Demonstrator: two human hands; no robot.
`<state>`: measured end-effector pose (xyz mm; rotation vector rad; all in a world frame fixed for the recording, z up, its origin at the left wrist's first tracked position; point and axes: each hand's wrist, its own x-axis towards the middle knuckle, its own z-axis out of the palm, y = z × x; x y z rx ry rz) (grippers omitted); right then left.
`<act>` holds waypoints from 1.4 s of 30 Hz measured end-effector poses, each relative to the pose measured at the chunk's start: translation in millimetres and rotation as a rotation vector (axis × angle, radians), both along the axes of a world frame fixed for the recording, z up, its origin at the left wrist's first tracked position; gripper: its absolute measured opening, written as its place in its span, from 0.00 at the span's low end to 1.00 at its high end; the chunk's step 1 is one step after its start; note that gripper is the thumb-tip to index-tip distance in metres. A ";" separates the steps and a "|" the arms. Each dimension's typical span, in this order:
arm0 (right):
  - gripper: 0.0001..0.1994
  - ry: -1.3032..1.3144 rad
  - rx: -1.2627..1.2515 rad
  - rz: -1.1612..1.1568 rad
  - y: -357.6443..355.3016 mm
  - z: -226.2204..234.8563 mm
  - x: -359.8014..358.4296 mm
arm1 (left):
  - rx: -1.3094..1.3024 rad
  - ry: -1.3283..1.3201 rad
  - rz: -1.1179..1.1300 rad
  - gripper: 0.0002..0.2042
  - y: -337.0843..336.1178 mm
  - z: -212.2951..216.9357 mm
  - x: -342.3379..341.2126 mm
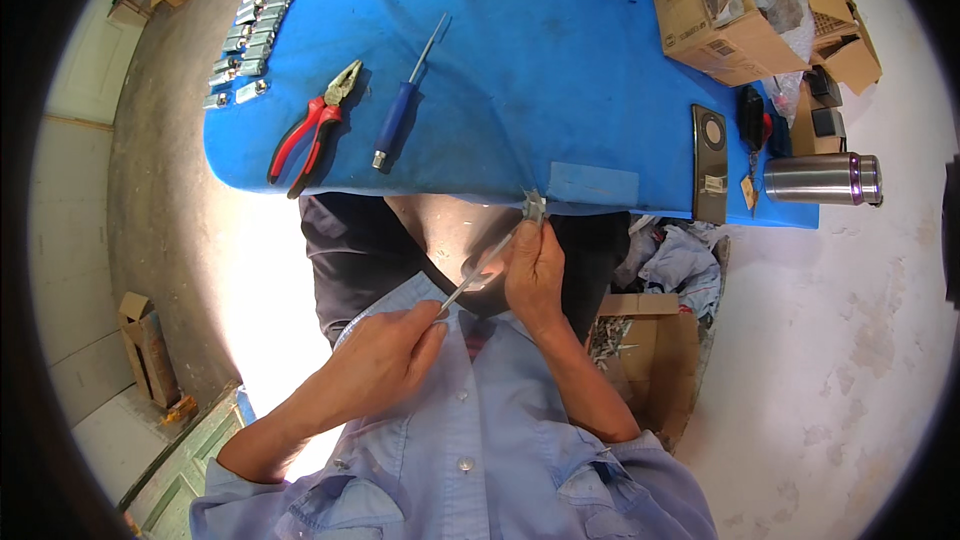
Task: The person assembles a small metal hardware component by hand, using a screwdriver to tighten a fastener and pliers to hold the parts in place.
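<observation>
Blue tabletop (510, 100), left hand (388, 353) closed around rod (474, 277)

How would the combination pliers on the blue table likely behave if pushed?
The combination pliers would probably slide rather than roll, since they lie with handles splayed. They look stiff and fairly heavy for their size, given the thick metal head.

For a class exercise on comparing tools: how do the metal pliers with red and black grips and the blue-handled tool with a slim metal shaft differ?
The pliers have two curved grips; the blue tool has one straight handle.
The pliers end in a broad head, the blue tool in a slim shaft.
The pliers reach the near edge of the blue table; the blue tool lies farther in.
Both lie on that table.
</observation>
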<state>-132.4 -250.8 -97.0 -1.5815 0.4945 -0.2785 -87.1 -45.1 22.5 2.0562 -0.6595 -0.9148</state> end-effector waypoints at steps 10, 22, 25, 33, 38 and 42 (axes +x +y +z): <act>0.18 -0.035 -0.048 -0.010 2.7 -4.7 3.0 | 0.087 0.414 0.047 0.12 -3.2 10.7 23.0; 0.19 0.005 -0.002 -0.109 11.2 -15.8 6.4 | 0.375 -0.627 -0.223 0.16 1.0 -16.3 -12.0; 0.20 0.014 -0.122 -0.099 8.5 -18.4 5.5 | 0.388 -0.652 -0.257 0.21 2.0 -16.7 -12.0; 0.20 0.043 -0.262 -0.121 8.6 -17.2 7.1 | 0.429 -0.867 -0.262 0.19 4.7 -14.9 -14.4; 0.22 0.095 -0.116 -0.088 12.8 19.7 8.6 | 0.518 -1.073 -0.410 0.21 6.9 12.0 1.0; 0.23 0.138 0.076 -0.080 10.4 32.2 8.3 | 0.573 -1.113 -0.506 0.17 0.4 30.7 9.3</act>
